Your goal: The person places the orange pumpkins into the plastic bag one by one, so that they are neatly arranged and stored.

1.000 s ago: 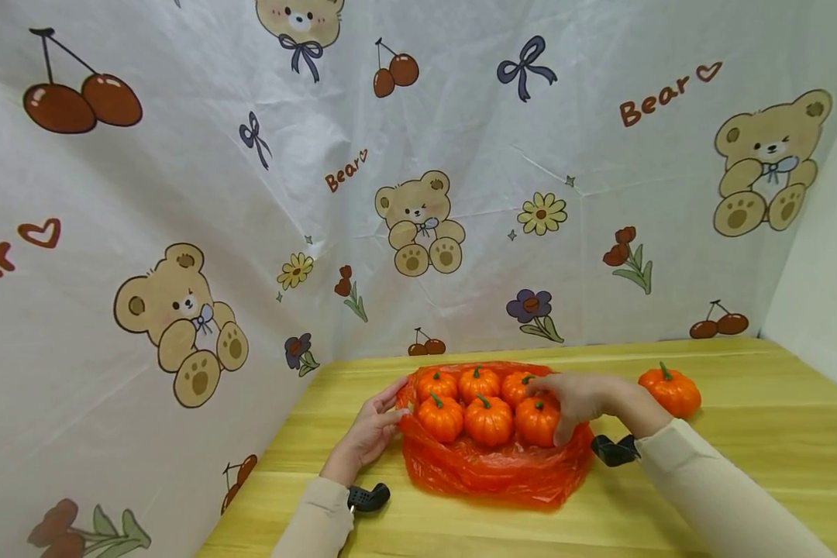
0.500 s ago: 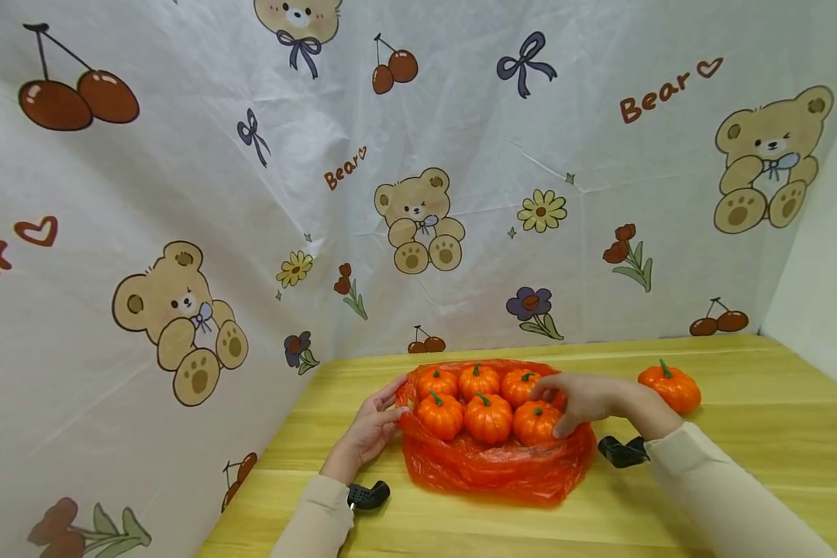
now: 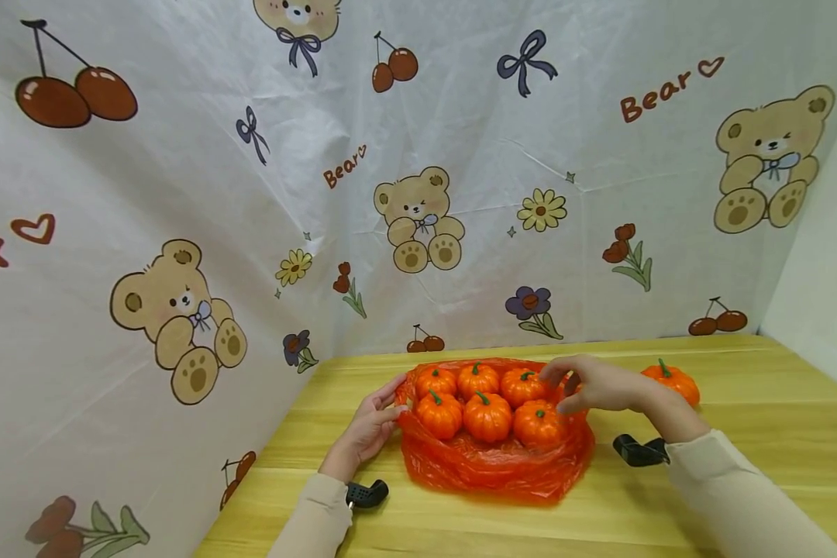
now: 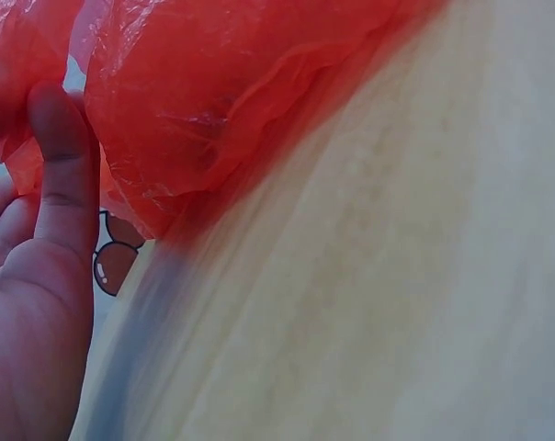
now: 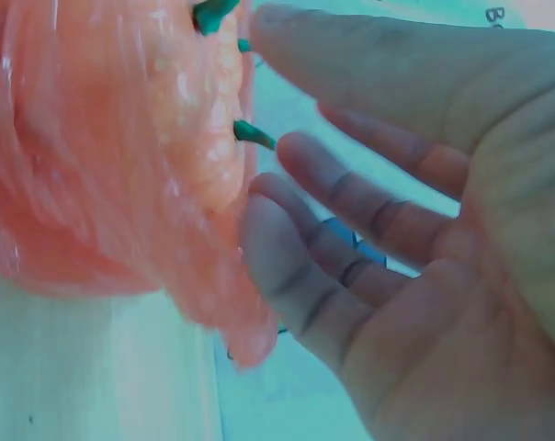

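Observation:
A thin red plastic bag (image 3: pixel 488 473) lies spread on the table in the head view, holding several small orange pumpkins (image 3: pixel 487 418) with green stems. My left hand (image 3: pixel 371 428) pinches the bag's left rim; in the left wrist view its thumb (image 4: pixel 62 138) lies on the near side of the film, the fingers partly behind it. My right hand (image 3: pixel 600 384) hovers over the bag's right end, fingers spread and loosely bent around nothing. In the right wrist view its fingertips are beside the bag (image 5: pixel 84 184) and a green stem (image 5: pixel 253 134).
One more orange pumpkin (image 3: pixel 676 384) sits on the wooden table (image 3: pixel 760 449) to the right, partly behind the right wrist. A white sheet (image 3: pixel 432 310) printed with bears and flowers hangs at the back and left. A white wall (image 3: pixel 826 302) stands at the far right.
My right hand has come up and to the right, off the front right pumpkin, and its fingers have left the pumpkin inside the bag. My left hand stays at the bag's rim.

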`<action>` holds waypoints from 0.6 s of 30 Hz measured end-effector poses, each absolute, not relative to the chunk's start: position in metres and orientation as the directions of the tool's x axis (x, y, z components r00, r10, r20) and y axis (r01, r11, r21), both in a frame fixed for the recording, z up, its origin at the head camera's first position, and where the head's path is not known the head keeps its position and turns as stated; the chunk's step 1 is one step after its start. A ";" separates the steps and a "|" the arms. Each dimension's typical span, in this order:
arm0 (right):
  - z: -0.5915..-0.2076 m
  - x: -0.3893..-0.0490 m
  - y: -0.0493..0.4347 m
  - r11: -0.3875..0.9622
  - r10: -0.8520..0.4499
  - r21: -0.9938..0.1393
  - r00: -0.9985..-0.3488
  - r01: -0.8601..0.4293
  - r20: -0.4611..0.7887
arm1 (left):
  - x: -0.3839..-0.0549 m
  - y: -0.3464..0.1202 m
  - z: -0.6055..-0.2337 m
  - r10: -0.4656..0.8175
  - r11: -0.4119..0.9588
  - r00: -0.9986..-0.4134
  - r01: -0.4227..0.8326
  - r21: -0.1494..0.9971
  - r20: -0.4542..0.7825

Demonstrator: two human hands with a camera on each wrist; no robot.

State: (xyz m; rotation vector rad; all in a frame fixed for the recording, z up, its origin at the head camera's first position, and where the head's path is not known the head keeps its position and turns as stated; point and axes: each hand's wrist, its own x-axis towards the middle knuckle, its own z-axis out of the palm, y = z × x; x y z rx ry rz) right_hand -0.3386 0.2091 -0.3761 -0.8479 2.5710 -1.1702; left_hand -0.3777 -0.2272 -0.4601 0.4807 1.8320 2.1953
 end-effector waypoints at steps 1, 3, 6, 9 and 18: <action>-0.375 -0.338 0.211 0.517 -0.570 -0.741 -0.818 -0.429 0.076 | -0.378 -0.228 -0.460 0.386 -0.184 -0.918 0.024 0.983 0.095; -0.372 -0.337 0.214 0.511 -0.562 -0.733 -0.820 -0.448 0.109 | -0.378 -0.228 -0.460 0.384 -0.183 -0.919 0.026 0.983 0.095; -0.369 -0.332 0.220 0.528 -0.517 -0.730 -0.846 -0.434 0.128 | -0.378 -0.228 -0.460 0.387 -0.175 -0.917 0.027 0.984 0.094; -0.367 -0.329 0.228 0.567 -0.452 -0.717 -0.881 -0.406 0.141 | -0.378 -0.228 -0.460 0.381 -0.169 -0.921 0.023 0.985 0.087; -0.367 -0.327 0.252 0.618 -0.371 -0.632 -0.883 -0.467 0.289 | -0.373 -0.227 -0.458 0.376 -0.162 -0.923 0.024 0.987 0.084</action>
